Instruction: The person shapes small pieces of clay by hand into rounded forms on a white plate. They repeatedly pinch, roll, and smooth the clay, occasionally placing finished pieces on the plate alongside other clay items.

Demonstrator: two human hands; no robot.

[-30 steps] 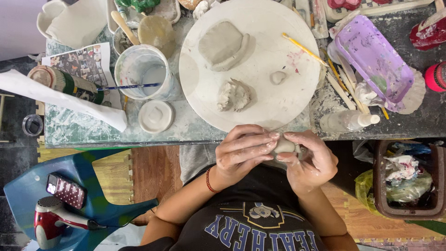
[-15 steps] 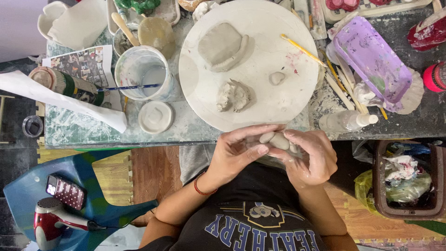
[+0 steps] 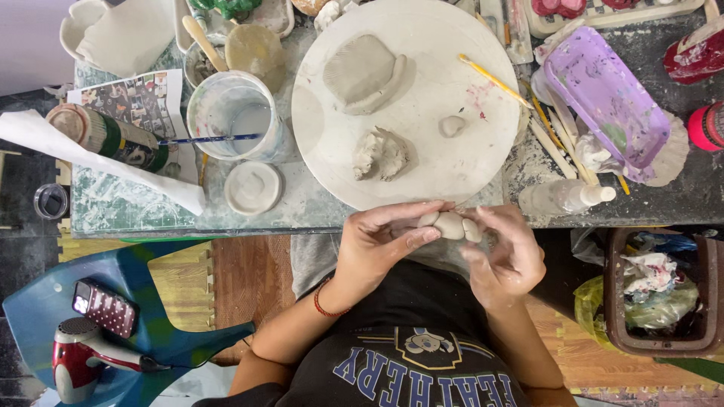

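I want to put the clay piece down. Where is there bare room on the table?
Bare room: the round board right of the torn lump, below the small pellet. Crowded: around the purple tray and water cup.

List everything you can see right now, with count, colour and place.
round board: 1, off-white, table centre
clay slab: 1, grey, top of board
torn clay lump: 1, grey, board centre
small clay bit: 1, grey, board right
water cup: 1, cloudy white, left of board
lid: 1, white, below cup
tray: 1, purple, right
squeeze bottle: 1, clear, table edge
bin: 1, brown, floor right
hair dryer: 1, red, blue chair
phone: 1, chair
clay piece: 1, beige, between both hands
left hand: grip on clay piece
right hand: grip on clay piece
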